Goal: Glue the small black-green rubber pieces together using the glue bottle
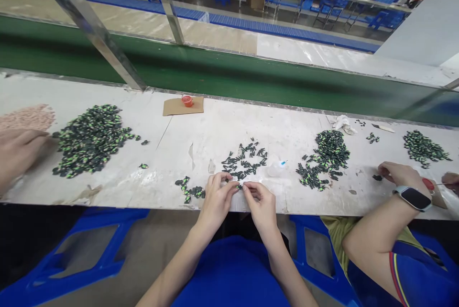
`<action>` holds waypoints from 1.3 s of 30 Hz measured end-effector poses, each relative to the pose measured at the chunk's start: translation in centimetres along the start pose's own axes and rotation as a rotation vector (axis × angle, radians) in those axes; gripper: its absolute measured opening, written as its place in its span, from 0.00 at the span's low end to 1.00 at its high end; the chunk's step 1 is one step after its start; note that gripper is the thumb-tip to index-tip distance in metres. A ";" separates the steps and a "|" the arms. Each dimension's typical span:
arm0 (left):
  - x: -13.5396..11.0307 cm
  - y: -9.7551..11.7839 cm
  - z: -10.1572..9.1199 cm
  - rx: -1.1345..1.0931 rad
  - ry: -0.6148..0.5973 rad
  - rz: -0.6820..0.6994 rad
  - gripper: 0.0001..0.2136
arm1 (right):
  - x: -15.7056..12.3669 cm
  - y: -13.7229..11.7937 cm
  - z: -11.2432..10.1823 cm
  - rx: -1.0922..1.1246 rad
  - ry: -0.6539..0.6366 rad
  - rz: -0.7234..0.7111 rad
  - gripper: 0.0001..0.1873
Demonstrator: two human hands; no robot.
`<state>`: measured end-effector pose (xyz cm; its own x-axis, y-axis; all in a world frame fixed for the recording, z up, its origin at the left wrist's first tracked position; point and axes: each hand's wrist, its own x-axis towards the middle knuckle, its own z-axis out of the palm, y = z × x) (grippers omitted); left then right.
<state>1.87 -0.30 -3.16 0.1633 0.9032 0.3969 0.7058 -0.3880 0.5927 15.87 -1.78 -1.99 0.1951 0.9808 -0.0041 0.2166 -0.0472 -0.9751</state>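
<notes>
My left hand (pixel 217 195) and my right hand (pixel 261 202) meet at the white worktable's (pixel 172 144) front edge, fingers pinched together on a small dark part (pixel 239 185) between them. Just beyond lies a loose scatter of small black-and-green parts (pixel 245 158). A few finished-looking parts (pixel 190 191) sit to the left of my left hand. A small clear bottle with a blue tip (pixel 277 168) lies to the right.
A big heap of black-and-green parts (pixel 89 139) and a pink heap (pixel 28 116) lie left, near another person's hand (pixel 19 151). A co-worker's arm with a smartwatch (pixel 412 197) works right, by more heaps (pixel 328 151). An orange cap (pixel 187 101) sits on cardboard. Green conveyor (pixel 229 75) runs behind.
</notes>
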 end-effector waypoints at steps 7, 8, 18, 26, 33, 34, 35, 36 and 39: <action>0.1 0.6 -0.1 -0.143 -0.082 -0.078 0.06 | 0.0 -0.3 0.0 0.116 -0.051 0.104 0.10; 0.1 0.7 -0.1 -0.165 -0.107 -0.096 0.06 | 0.0 -0.3 0.0 0.133 -0.048 0.108 0.10; 0.8 2.3 -1.8 -0.544 -0.115 -0.316 0.07 | -0.2 -0.6 -0.5 0.246 0.006 -0.083 0.04; 1.3 3.8 -3.0 -0.669 -0.084 -0.459 0.07 | -0.8 -1.1 -1.1 0.043 0.038 -0.400 0.10; 1.0 3.9 -2.9 -0.679 -0.114 -0.498 0.07 | -0.6 -0.6 -1.9 -0.091 -0.080 -0.535 0.19; 0.9 3.9 -2.7 -0.702 -0.123 -0.499 0.07 | -0.5 -0.6 -2.1 -0.099 -0.104 -0.528 0.20; 0.9 3.8 -2.6 -0.726 -0.133 -0.495 0.08 | -0.4 -0.5 -2.3 -0.103 -0.124 -0.515 0.20; 0.8 3.8 -2.4 -0.749 -0.147 -0.488 0.10 | -0.3 -0.5 -2.5 -0.106 -0.144 -0.491 0.21; 0.8 3.6 -2.1 -0.768 -0.254 -0.425 0.13 | -0.1 -0.5 -3.4 -0.120 -0.195 -0.380 0.21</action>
<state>3.09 -1.34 0.79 0.2048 0.9760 -0.0739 0.1035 0.0535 0.9932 19.02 -2.50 -0.75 -0.1013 0.9495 0.2968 0.3501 0.3133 -0.8828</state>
